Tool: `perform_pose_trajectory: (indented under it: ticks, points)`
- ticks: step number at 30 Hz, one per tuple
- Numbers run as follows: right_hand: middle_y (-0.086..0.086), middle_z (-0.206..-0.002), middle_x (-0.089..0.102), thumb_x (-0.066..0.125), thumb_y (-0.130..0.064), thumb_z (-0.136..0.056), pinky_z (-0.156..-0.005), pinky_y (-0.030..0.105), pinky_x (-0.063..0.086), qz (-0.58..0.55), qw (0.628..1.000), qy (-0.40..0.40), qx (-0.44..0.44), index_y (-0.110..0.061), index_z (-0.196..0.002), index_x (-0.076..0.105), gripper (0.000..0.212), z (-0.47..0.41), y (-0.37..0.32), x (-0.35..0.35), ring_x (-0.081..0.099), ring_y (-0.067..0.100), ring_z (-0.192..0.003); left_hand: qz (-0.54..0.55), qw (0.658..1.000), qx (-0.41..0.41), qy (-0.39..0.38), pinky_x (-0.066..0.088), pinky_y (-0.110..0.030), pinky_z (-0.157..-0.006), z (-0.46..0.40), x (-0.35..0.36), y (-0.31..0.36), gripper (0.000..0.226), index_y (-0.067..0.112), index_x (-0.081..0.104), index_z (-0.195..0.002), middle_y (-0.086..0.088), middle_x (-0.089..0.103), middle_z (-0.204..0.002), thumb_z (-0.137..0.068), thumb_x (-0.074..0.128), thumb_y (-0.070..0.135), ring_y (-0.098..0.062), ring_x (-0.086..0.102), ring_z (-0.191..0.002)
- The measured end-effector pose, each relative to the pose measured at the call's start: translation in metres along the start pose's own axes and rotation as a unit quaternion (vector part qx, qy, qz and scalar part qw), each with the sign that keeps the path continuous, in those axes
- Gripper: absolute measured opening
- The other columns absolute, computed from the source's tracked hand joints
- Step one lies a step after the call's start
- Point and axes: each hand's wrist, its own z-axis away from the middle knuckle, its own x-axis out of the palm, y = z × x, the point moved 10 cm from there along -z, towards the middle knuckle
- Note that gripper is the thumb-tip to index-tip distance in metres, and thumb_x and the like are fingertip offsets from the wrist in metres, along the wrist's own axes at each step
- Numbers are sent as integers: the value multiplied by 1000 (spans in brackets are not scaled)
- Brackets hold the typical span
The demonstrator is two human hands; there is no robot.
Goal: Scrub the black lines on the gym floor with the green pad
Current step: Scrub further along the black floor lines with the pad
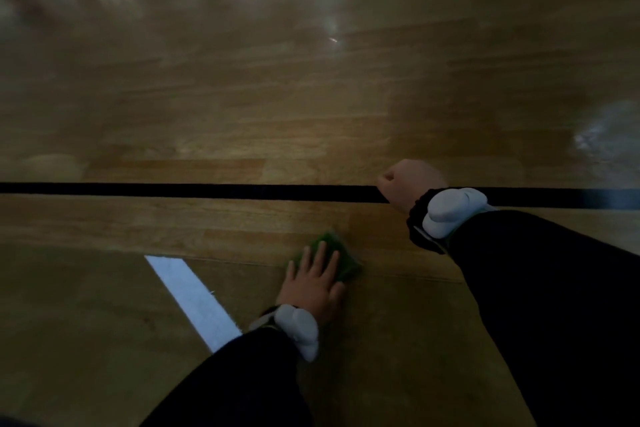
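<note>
Glossy wood floor (242,135), rough fibrous pad (341,262)

My left hand (313,282) lies flat on the pad (337,258), on the floor (242,107) nearer me than the line (190,191). My right hand (410,184), a fist, rests on the line, right of the pad. A stripe (190,295) lies left of the pad.

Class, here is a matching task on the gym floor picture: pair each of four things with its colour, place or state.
Things:
1. green pad
2. black line
3. white stripe
4. right hand

Descriptions:
A. runs slantwise beside the left sleeve
B. a fist resting over the black line
C. lies under the flat left hand
D. crosses the floor from side to side

Pairs: 1-C, 2-D, 3-A, 4-B
</note>
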Motion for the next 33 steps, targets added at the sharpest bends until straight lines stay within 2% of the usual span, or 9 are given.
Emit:
perform_pose_trajectory:
  ticks: [5,7,14,17,22,29,31,33]
  points:
    - [1,-52,26,39,-30,-98,-49,23,19,13,1000,5,-9,-16,-53,32,47,-5,-7,7,21,17,-45,84,978,-192,17,5,-51,-118,15,3,-117,62,23,-7,-152,-6,-16,-159,-101,23,44,-32,-10,-147]
    - [1,-52,25,39,-31,-99,-49,24,18,14,1000,4,-9,-16,-54,31,48,-6,-7,10,20,18,-45,109,966,-233,23,8,-51,-118,20,6,-137,64,23,-7,-152,-5,-14,-160,-101,24,46,-32,-8,-147]
    - [1,-51,25,39,-30,-99,-50,25,20,11,1000,-6,-5,-15,-53,31,49,-13,-8,23,22,18,-46,126,960,-246,46,2,-55,-117,16,5,-123,71,26,-9,-151,-4,-19,-159,-97,26,55,-35,-13,-146]
    - [1,-52,27,39,-30,-99,-50,24,20,7,1000,-10,-11,-13,-57,38,45,-16,-15,29,23,18,-46,116,961,-244,52,2,-55,-118,17,5,-124,73,27,-10,-151,-4,-19,-159,-96,28,56,-36,-13,-145]
    - [1,-53,32,39,-30,-97,-48,24,22,-1,1000,-25,-11,-11,-66,49,37,-20,-20,41,28,17,-46,74,977,-193,43,0,-54,-118,19,1,-108,72,27,-11,-151,-5,-22,-158,-97,28,55,-36,-15,-145]
    - [2,-53,30,39,-28,-98,-49,24,19,1,999,-36,-1,-12,-57,36,44,-22,-29,48,25,18,-46,-10,998,-52,18,-14,-52,-114,16,16,-51,73,32,-18,-147,-2,-33,-151,-95,24,60,-34,-25,-142]
    - [2,-52,29,39,-28,-98,-49,24,19,-7,999,-38,-2,-13,-55,33,46,-21,-37,51,24,18,-45,-31,999,6,-3,-21,-50,-109,19,23,-27,76,33,-18,-147,-1,-38,-144,-87,8,71,-34,-29,-139]
    - [2,-52,29,39,-27,-98,-49,24,19,-9,999,-38,-3,-13,-54,31,46,-20,-45,53,23,17,-45,-35,996,75,-12,-25,-49,-105,26,28,6,92,35,-15,-148,2,-37,-143,-67,-13,81,-31,-34,-134]
